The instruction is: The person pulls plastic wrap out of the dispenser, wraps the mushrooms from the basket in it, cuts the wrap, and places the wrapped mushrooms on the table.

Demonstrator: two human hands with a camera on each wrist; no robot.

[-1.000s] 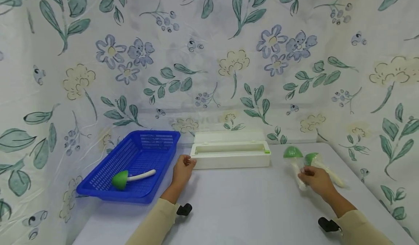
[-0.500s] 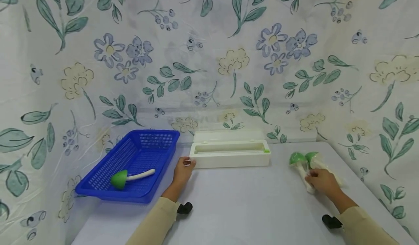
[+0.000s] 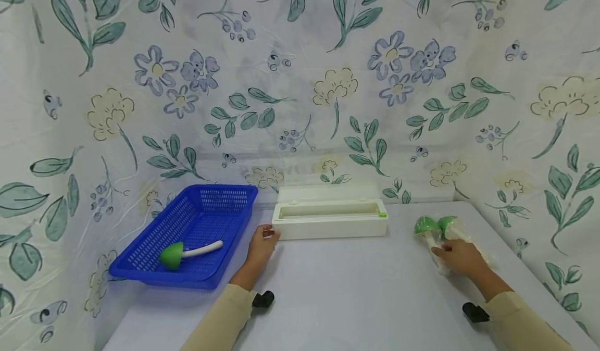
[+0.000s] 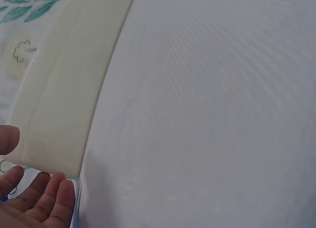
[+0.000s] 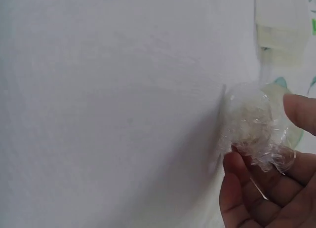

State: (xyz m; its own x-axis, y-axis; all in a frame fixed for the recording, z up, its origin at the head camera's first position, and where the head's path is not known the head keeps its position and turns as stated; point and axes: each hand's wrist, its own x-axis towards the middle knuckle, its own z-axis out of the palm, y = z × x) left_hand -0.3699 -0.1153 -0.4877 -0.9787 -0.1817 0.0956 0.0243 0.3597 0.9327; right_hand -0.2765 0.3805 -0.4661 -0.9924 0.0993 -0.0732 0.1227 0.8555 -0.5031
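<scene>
Centrally placed in the work, a film-wrapped tool (image 3: pixel 426 226) with a green domed head and pale handle lies on the right part of the white tabletop (image 3: pixel 356 288), handle toward the viewer. Just beside it, to its right, a second wrapped tool (image 3: pixel 448 221) lies slantwise, partly covered by the right hand (image 3: pixel 461 260). That hand reaches in from the lower right, back uppermost, its fingertips directed left over the first handle; in the right wrist view the fingers are bent against crumpled clear film, the thumb apart from them. Whether they pinch it cannot be told. Farther left, the left hand (image 3: pixel 260 247) rests at the left end of a long white box (image 3: pixel 333 230), fingers loosely bent and thumb spread from them, touching rather than clasping. The box's lid stands raised; a green tab (image 3: pixel 383 214) marks its right end. Beyond the left hand, a blue perforated basket (image 3: pixel 197 279) contains an unwrapped green-headed tool (image 3: pixel 174 255). Floral sheeting (image 3: pixel 309 54) forms the background.
</scene>
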